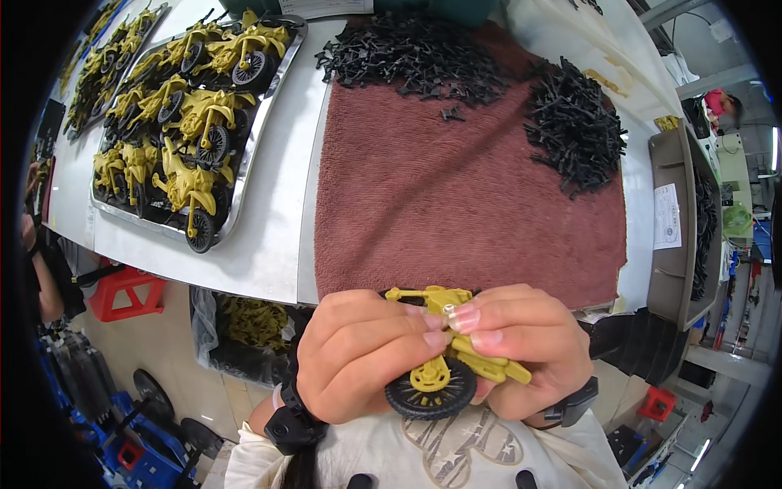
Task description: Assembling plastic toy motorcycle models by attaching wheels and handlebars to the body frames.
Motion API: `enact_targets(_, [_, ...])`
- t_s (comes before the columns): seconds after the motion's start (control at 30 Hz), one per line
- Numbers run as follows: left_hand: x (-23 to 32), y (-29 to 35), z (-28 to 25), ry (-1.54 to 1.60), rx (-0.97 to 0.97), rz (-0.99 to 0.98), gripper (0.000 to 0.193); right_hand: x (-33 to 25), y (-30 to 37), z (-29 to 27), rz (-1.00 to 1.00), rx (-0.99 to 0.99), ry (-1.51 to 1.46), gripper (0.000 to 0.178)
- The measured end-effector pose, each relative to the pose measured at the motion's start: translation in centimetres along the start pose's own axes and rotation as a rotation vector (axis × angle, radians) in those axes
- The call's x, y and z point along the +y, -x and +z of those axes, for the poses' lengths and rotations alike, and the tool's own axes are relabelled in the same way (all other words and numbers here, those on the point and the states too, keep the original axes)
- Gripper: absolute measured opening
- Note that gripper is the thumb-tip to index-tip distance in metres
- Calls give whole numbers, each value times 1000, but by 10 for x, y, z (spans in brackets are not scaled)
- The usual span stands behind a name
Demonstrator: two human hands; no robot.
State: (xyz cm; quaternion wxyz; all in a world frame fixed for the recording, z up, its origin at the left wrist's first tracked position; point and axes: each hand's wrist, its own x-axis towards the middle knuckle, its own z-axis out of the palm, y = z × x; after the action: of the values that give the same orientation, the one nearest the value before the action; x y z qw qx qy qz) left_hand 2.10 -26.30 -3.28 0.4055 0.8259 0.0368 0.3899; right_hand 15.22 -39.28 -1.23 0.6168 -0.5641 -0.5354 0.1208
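Close to my body, over the near edge of the table, I hold a yellow toy motorcycle (466, 352) in both hands. Its black spoked wheel (432, 389) points toward me, with a yellow hub at its centre. My left hand (358, 350) is closed around the wheel end, fingertips on the yellow body. On the other side, my right hand (529, 346) grips the body, thumb and fingers meeting near its middle. The fingers of both hands cover much of the toy. Whether a small part is pinched between the fingertips I cannot make out.
A reddish-brown cloth (423, 196) lies ahead, bearing two heaps of small black parts (415, 61). At left stands a metal tray (236, 208) of yellow toy motorcycles (191, 175). A grey bin (664, 179) is at right; a lined bin of yellow parts (252, 330) sits below the table.
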Motion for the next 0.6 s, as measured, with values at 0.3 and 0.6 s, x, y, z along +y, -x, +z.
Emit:
enact_targets(0.3, [-12, 9, 18, 457, 133, -239, 38, 9, -6, 0, 239, -13, -156, 38])
enact_targets(0.6, [-12, 0, -2, 793, 181, -464, 44, 9, -14, -8, 332, -115, 108, 41])
